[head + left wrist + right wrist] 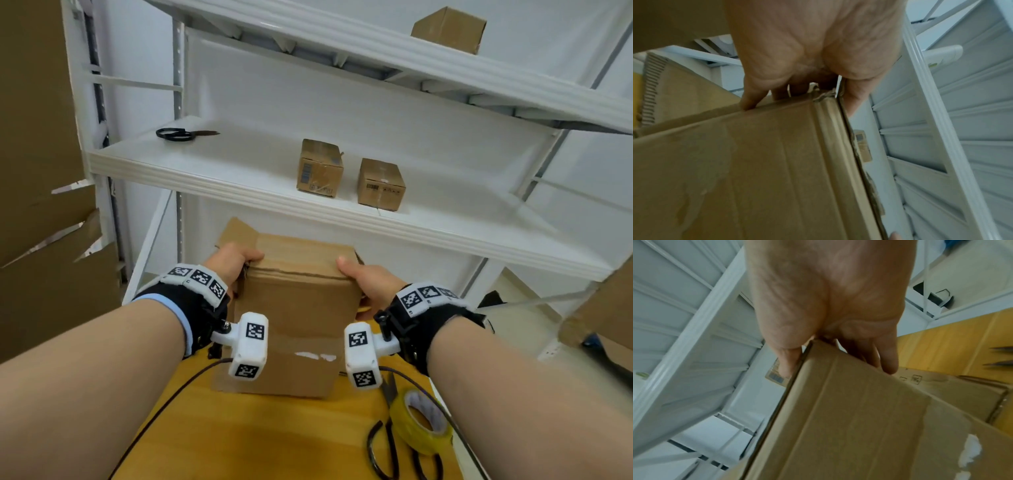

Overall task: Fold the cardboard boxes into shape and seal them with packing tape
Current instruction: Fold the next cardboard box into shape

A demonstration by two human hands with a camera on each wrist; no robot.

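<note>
A brown cardboard box (298, 308) stands upright on the yellow table (260, 431) in front of me. My left hand (236, 263) grips its top left corner, thumb on the top face and fingers down the side (752, 97). My right hand (363, 281) grips the top right corner the same way, thumb on top and fingers (888, 360) wrapped down the right side. A flap (236, 233) sticks out at the back left. A roll of yellowish packing tape (421, 421) lies on the table at the right, beside black scissors (390, 445).
A white metal shelf unit (308, 192) stands right behind the table. Two small sealed boxes (320, 168) (380, 183) sit on its middle shelf, a second pair of scissors (181, 134) at its left, another box (448, 29) higher up. Flattened cardboard (41, 205) leans at the left.
</note>
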